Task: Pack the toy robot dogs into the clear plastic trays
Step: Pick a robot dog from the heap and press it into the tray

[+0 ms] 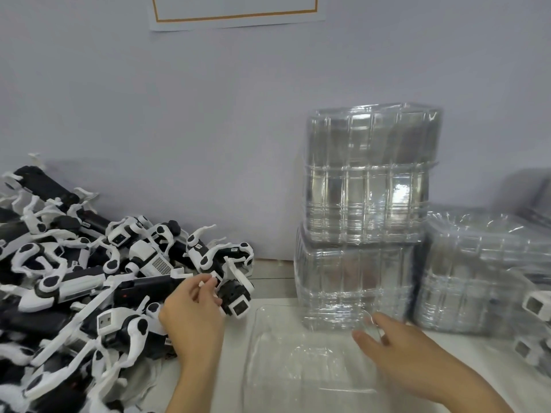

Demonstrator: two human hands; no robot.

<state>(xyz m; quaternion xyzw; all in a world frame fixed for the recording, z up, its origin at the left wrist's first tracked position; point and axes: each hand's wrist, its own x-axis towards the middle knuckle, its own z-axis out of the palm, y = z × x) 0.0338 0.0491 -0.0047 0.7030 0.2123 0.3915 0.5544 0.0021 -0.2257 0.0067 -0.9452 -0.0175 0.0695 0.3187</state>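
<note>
Head view: left hand [190, 317] pinches a toy dog [229, 293]; right hand [387, 338], seemingly relaxed, touches tray [298, 368].

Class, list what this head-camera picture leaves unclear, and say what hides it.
- Right hand fingertips: head view, blurred through the clear tray; grip uncertain.
- Tray count in the stack: nested clear walls merge.
- Packed toys at the right: cut by the frame edge.
- Paper on the wall: cut by the top edge.

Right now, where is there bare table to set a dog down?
A narrow bare strip of table runs between the dog pile and the clear tray. Right of the tray, the tray stacks crowd the back.
</note>
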